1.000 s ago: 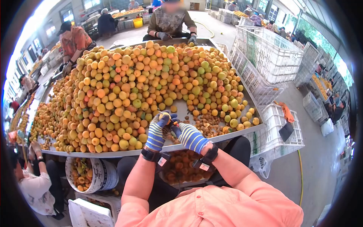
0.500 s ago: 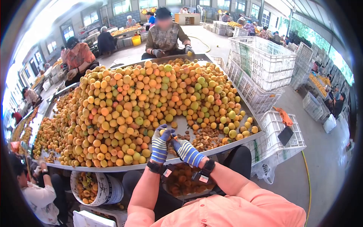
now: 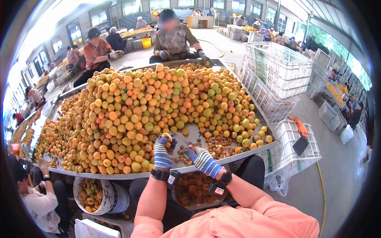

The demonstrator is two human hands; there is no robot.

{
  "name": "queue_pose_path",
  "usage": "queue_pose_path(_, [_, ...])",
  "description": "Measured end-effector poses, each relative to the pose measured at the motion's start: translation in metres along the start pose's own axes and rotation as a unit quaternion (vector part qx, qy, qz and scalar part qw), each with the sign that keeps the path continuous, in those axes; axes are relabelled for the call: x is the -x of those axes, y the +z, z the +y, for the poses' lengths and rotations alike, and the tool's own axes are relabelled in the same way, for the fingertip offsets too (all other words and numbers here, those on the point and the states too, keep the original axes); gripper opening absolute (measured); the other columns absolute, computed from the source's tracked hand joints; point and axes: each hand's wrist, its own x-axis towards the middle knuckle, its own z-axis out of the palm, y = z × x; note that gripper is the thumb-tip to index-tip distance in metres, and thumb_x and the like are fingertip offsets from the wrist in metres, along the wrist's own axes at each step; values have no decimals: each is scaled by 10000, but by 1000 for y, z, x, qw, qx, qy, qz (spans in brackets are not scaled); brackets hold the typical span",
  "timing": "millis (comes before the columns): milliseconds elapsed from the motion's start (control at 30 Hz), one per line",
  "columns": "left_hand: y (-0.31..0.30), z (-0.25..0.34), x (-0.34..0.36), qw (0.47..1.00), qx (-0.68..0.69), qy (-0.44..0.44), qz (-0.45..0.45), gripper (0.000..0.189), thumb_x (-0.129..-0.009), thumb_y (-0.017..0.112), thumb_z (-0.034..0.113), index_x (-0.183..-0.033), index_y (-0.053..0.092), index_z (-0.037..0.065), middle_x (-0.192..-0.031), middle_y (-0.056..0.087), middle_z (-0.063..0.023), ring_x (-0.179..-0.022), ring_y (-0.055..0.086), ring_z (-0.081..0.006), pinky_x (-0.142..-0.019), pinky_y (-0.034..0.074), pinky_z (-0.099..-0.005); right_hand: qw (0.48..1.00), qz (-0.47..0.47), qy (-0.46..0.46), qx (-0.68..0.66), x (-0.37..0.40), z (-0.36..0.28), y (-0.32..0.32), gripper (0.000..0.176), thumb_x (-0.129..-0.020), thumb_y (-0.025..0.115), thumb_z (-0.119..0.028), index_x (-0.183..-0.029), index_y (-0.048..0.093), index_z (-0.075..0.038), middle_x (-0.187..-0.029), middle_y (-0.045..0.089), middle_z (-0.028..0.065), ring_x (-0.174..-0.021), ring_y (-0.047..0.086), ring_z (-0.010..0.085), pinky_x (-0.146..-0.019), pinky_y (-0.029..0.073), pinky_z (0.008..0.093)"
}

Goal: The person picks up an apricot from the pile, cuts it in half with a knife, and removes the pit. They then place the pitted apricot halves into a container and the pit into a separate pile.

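Two gloved hands are working at the near rim of the desk (image 3: 242, 154). Your left hand (image 3: 163, 154) is clenching an apricot (image 3: 167, 137) high in its fingertips, just beside the foot of the pile (image 3: 151, 99). Your right hand (image 3: 203, 159) is curling over the pits (image 3: 216, 146); I cannot tell whether it is gripping anything.

Risks, as I am judging them:
- **Slipping:** you are holding the apricot only at the glove tips. A loose pinch could let it drop and roll over the rim.
- **Rolling:** the pile is sloping steeply toward your left hand, and fruit is lying right along the near edge. A nudge at its foot could send several rolling off.
- **Sweeping:** your right wrist is hovering just above the pits, so a wide swing could push them over the edge.

Open room is running short. The only bare metal is showing between your hands and a little beyond them. The pile is crowding your left side, while pits and a row of loose fruit are filling the right corner.

Below the rim, a tub (image 3: 190, 189) is sitting between your knees and a bucket (image 3: 105, 196) is standing to its left. A seated person (image 3: 35, 200) is working near that bucket, so your left elbow is getting little space. Crates (image 3: 295, 142) are boxing in your right. Two people across the desk are working well apart from you.
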Motion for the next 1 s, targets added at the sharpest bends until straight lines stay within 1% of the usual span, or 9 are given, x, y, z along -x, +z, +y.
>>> queue_pose_path(67, [6,-7,5,999,-38,28,-4,201,-805,586,79,-995,557,19,-885,601,-112,-739,607,-217,-696,553,-314,996,61,-2,59,-5,-1,-10,279,-846,648,-254,-865,591,19,-729,626,214,-693,624,352,-600,467,372])
queue_pose_path(133, [20,-17,16,981,-187,44,-24,251,-786,594,27,-1030,536,26,-902,603,-92,-751,608,-176,-685,546,-275,989,48,-3,141,-14,-27,-17,382,-848,630,-363,-864,572,14,-754,628,221,-721,625,370,-618,484,398])
queue_pose_path(233, [16,-42,15,897,-405,170,-44,306,-768,596,-5,-1062,520,28,-937,579,-48,-799,571,-105,-692,514,-218,984,19,-31,172,-28,-18,-18,433,-847,613,-408,-903,565,18,-769,628,232,-729,619,387,-628,484,424])
queue_pose_path(400, [25,-33,31,952,-288,81,-74,379,-720,520,32,-1097,499,-1,-1010,551,-91,-908,542,-149,-819,475,-268,980,9,-60,191,-32,-9,-19,366,-838,627,-333,-912,564,20,-784,627,240,-734,616,391,-643,485,427])
queue_pose_path(500, [7,-35,16,992,-4,-30,-120,364,-746,521,72,-1102,489,7,-1037,550,-143,-957,572,-261,-825,525,-364,989,66,-42,124,-29,-6,-18,335,-823,649,-307,-865,562,13,-753,617,227,-718,605,397,-629,475,428])
queue_pose_path(633, [25,-24,23,989,97,-24,-107,414,-751,484,38,-1161,457,-17,-1228,521,-231,-1144,508,-336,-1038,374,-426,988,95,-17,120,-30,6,-11,331,-826,640,-307,-845,568,15,-733,602,237,-704,586,406,-616,459,432])
queue_pose_path(733, [32,-26,26,994,74,10,-76,416,-821,416,55,-1232,411,-8,-1244,522,-211,-1160,503,-316,-1049,358,-410,985,64,5,159,-28,16,-3,321,-832,625,-297,-853,573,19,-744,606,236,-715,587,413,-631,463,439])
queue_pose_path(867, [31,-32,30,995,56,-27,-74,324,-877,484,200,-1140,511,12,-1169,565,-181,-1095,538,-285,-980,425,-409,993,40,35,106,-24,12,6,286,-842,609,-262,-871,572,21,-754,614,232,-746,604,402,-653,477,431])
queue_pose_path(1000, [18,-40,23,992,87,-81,-36,298,-892,500,270,-1056,552,27,-1025,615,-133,-979,579,-267,-902,472,-391,987,66,-70,132,-18,13,8,273,-827,634,-221,-911,558,28,-782,635,220,-756,622,387,-655,494,409])
